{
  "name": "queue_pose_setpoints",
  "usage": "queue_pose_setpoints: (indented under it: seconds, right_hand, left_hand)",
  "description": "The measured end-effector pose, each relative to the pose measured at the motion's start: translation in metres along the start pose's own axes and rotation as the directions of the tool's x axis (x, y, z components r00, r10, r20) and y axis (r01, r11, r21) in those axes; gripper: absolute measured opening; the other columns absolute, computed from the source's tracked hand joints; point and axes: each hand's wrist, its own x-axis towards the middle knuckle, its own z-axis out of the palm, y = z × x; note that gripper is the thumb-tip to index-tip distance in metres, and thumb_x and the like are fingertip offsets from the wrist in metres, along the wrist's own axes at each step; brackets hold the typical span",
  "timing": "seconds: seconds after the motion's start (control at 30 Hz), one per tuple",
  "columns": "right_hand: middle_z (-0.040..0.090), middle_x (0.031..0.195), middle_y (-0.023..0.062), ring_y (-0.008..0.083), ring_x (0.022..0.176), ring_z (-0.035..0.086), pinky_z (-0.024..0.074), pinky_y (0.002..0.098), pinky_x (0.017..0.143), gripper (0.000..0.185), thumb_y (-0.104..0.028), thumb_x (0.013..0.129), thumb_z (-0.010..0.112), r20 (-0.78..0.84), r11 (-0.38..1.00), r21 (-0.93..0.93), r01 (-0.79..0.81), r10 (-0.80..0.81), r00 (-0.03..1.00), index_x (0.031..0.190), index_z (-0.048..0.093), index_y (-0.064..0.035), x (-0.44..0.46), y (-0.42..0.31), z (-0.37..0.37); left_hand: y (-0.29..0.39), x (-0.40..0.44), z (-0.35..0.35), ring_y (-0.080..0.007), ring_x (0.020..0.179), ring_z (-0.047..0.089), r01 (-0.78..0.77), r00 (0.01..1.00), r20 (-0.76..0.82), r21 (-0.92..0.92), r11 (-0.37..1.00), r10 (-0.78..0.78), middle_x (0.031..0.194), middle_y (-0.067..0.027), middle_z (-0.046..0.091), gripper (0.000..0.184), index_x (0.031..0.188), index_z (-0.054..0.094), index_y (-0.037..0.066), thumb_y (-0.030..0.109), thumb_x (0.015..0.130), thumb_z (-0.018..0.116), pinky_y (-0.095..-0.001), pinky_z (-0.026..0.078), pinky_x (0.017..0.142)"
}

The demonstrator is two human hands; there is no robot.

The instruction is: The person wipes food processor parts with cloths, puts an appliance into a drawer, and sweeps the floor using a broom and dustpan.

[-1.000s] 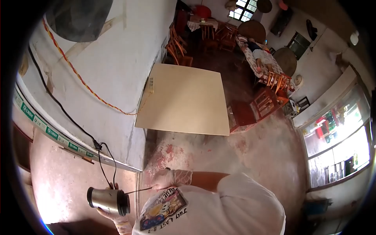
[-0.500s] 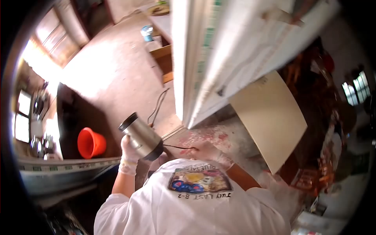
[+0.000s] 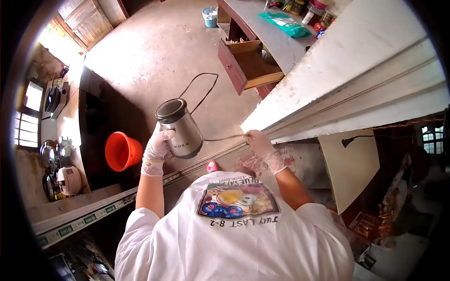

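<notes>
A silver metal appliance with black ends (image 3: 185, 133) is tilted in front of my chest. My left hand (image 3: 158, 144), in a clear glove, is wrapped round its left side. Its thin dark cord (image 3: 222, 139) runs from the lower part to my right hand (image 3: 259, 143), also gloved, whose fingers are closed on it. More cord loops above the appliance. A black plug (image 3: 347, 142) hangs farther right, near a beige board.
An orange bucket (image 3: 123, 151) stands at the left. An open drawer (image 3: 258, 65) juts from the desk ahead, and a blue bin (image 3: 210, 17) is beyond it. The white wall edge (image 3: 337, 61) rises at the right; a sliding-door track crosses below.
The view has swung left from the room with the wooden chairs to the one with the desk. The appliance has come in front of my body, still in my left hand.
</notes>
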Motion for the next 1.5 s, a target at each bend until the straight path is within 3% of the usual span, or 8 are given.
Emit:
queue_pose_setpoints:
  seconds: [0.1,0.3,0.6,0.73,0.93,1.07,1.33,1.5]
  right_hand:
    - [0.063,0.076,0.0068,0.0163,0.068,0.061,0.0463,0.0267,0.063,0.017,-0.012,0.085,0.057,-0.027,0.754,0.627,-0.196,0.272,0.962,0.093,0.060,0.0014,0.029,-0.028,-0.007]
    - [0.061,0.088,0.0041,0.0120,0.073,0.061,0.0457,0.0214,0.057,0.018,-0.005,0.084,0.054,0.002,0.445,0.876,-0.184,0.379,0.925,0.101,0.059,-0.0010,0.085,-0.086,-0.037]
    - [0.059,0.102,0.0071,0.0213,0.096,0.057,0.0441,0.0303,0.085,0.023,0.003,0.076,0.056,-0.411,0.911,0.080,0.405,-0.340,0.846,0.097,0.061,-0.0043,0.205,-0.063,-0.034]
    - [0.061,0.086,0.0078,0.0263,0.091,0.058,0.0450,0.0360,0.077,0.012,-0.002,0.074,0.058,-0.255,0.900,-0.234,0.367,-0.421,0.870,0.085,0.059,-0.0070,0.268,-0.027,-0.034]
    - [0.063,0.081,0.0062,0.0195,0.067,0.059,0.0462,0.0310,0.060,0.014,-0.012,0.084,0.054,0.033,0.965,0.257,-0.053,0.045,0.998,0.095,0.062,-0.0063,0.330,0.026,-0.047]
    - [0.055,0.071,-0.0010,0.0086,0.063,0.049,0.0434,0.0239,0.059,0.020,-0.007,0.084,0.051,0.298,0.537,0.714,-0.449,0.347,0.889,0.101,0.060,-0.0013,0.360,0.040,-0.077]
    - [0.064,0.093,0.0143,0.0260,0.087,0.062,0.0485,0.0331,0.076,0.028,-0.009,0.079,0.056,-0.300,0.861,0.386,-0.331,0.456,0.838,0.106,0.058,-0.0012,0.384,0.137,-0.078]
    - [0.062,0.102,0.0156,0.0294,0.100,0.058,0.0456,0.0347,0.086,0.032,-0.012,0.075,0.059,-0.332,0.756,0.244,-0.607,0.653,0.680,0.105,0.056,-0.0009,0.427,0.169,-0.055]
  left_hand:
    - [0.015,0.020,-0.011,-0.0166,0.098,0.055,-0.004,0.998,0.064,0.214,0.977,-0.010,0.107,-0.0076,0.059,0.062,0.118,0.049,-0.001,0.015,0.062,0.068,-0.0302,0.042,0.088]
    - [0.008,0.064,-0.019,-0.0139,0.095,0.055,0.070,0.972,0.202,0.238,0.969,-0.120,0.104,-0.0060,0.060,0.057,0.113,0.053,-0.001,0.015,0.061,0.069,-0.0278,0.042,0.087]
    - [0.009,0.180,-0.047,-0.0123,0.096,0.054,0.084,0.879,0.383,0.460,0.884,-0.283,0.101,-0.0043,0.061,0.059,0.110,0.055,0.000,0.011,0.057,0.078,-0.0300,0.042,0.090]
    - [0.003,0.268,-0.063,-0.0138,0.097,0.054,0.071,0.871,0.389,0.504,0.861,-0.300,0.102,-0.0041,0.061,0.060,0.111,0.055,0.001,0.013,0.057,0.078,-0.0302,0.042,0.090]
    - [0.005,0.391,-0.070,-0.0147,0.100,0.053,0.084,0.892,0.393,0.346,0.935,-0.225,0.107,-0.0045,0.059,0.067,0.117,0.050,0.003,0.017,0.058,0.078,-0.0315,0.042,0.090]
    - [-0.013,0.464,-0.053,-0.0135,0.097,0.054,0.108,0.850,0.428,0.429,0.897,-0.307,0.105,-0.0036,0.060,0.063,0.115,0.051,0.003,0.013,0.059,0.078,-0.0312,0.043,0.089]
    - [-0.096,0.604,-0.014,-0.0134,0.094,0.054,-0.046,0.726,0.635,0.426,0.904,-0.262,0.101,-0.0036,0.059,0.068,0.111,0.050,0.002,0.013,0.052,0.082,-0.0307,0.043,0.087]
    - [-0.168,0.671,-0.035,-0.0245,0.099,0.055,-0.186,0.706,0.575,0.715,0.674,-0.414,0.104,-0.0127,0.056,0.078,0.111,0.047,0.001,0.027,0.047,0.084,-0.0324,0.044,0.088]
